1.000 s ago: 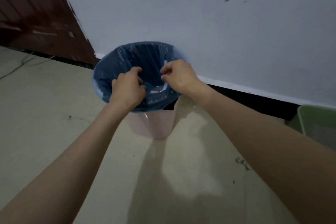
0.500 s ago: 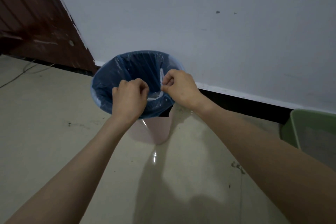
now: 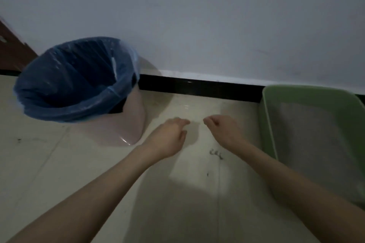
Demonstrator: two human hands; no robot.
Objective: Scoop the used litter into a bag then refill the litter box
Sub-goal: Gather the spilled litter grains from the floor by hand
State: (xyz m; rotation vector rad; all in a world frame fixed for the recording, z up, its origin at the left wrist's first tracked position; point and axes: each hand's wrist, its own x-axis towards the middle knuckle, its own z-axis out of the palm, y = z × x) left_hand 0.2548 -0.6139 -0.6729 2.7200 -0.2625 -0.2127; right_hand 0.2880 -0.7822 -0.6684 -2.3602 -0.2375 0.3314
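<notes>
Two bare hands hover over the tiled floor point(image 3: 59, 173), both holding nothing: the left hand point(image 3: 170, 137) and the right hand point(image 3: 224, 132) have loosely curled, relaxed fingers. One pink bin point(image 3: 126, 124) lined with one blue bag point(image 3: 65, 83) stands at left. One green litter box point(image 3: 308, 136) holding grey litter point(image 3: 308, 144) sits at right, against the wall point(image 3: 197, 16).

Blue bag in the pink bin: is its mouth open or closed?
Open. The blue bag is spread over the rim of the pink bin, its dark inside visible; neither hand touches it.
</notes>
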